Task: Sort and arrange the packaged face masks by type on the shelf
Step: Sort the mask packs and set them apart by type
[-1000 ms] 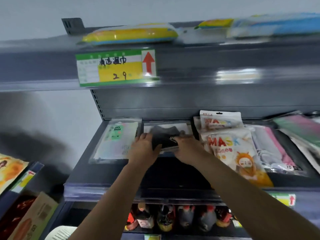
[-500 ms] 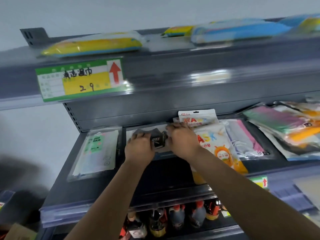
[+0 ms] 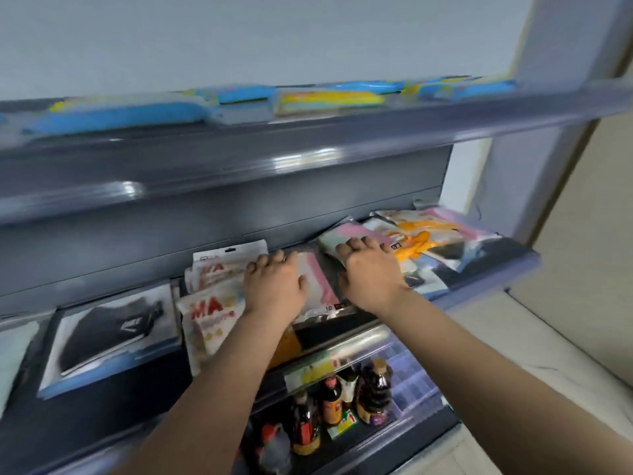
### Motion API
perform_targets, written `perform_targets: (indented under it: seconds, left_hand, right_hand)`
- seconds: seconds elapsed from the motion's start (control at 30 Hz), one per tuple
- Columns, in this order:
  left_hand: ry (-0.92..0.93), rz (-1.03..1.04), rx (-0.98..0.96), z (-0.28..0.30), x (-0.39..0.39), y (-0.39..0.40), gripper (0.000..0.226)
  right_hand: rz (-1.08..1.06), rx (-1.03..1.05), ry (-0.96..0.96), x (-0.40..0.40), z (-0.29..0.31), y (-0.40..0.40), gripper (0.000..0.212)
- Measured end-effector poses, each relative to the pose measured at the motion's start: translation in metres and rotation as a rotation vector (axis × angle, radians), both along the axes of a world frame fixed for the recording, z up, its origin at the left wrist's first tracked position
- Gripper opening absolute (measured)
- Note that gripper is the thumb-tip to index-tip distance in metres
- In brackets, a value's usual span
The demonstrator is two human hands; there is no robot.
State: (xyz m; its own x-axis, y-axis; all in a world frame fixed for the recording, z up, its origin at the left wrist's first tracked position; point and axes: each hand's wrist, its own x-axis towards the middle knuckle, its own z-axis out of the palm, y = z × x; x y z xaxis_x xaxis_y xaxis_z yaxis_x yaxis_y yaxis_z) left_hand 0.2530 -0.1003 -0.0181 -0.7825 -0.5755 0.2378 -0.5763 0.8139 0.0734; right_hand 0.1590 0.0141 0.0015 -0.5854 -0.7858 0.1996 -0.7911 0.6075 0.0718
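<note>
Head view: both hands reach onto the middle shelf [image 3: 496, 281], palms down. The left hand [image 3: 274, 286] lies where the orange-lettered mask packs [image 3: 209, 313] meet the pink-and-white pack [image 3: 317, 282]; its fingers are spread a little and bent at the tips, touching the top edge of the packs, but whether they pinch anything I cannot tell. The right hand [image 3: 368, 272] rests just beside it on the pink-and-green pack [image 3: 342, 236], fingers slightly apart and curled down over the pack's near edge; a firm grip cannot be made out through the blur.

The masks lie flat in a row along the shelf: the black mask pack [image 3: 106, 332] at the left, then the orange-lettered ones, the pink-and-white one between the hands, and a loose overlapping heap with a yellow-printed pack [image 3: 418, 234] at the right end. On the top shelf [image 3: 239, 166] lie blue and yellow packets [image 3: 329, 99]. Below, dark bottles [image 3: 373, 389] stand upright.
</note>
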Motion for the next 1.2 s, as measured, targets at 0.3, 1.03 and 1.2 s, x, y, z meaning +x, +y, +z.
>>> perform_targets:
  seconds: [0.3,1.03,1.2]
  left_hand:
    - [-0.028,-0.091,0.046,-0.016,-0.083,0.087,0.043]
    - [0.063,0.291,0.478,-0.047,-0.191,0.053,0.069]
    - [0.223,0.324,0.631,-0.05,-0.208,0.034,0.063]
  right_hand:
    - [-0.127,-0.016,-0.079,-0.08,-0.011,0.108,0.054]
    - [-0.067,-0.257,-0.29,-0.253,-0.038,0.094,0.043]
    - [-0.119,-0.302,-0.382,-0.298,-0.036,0.076,0.042]
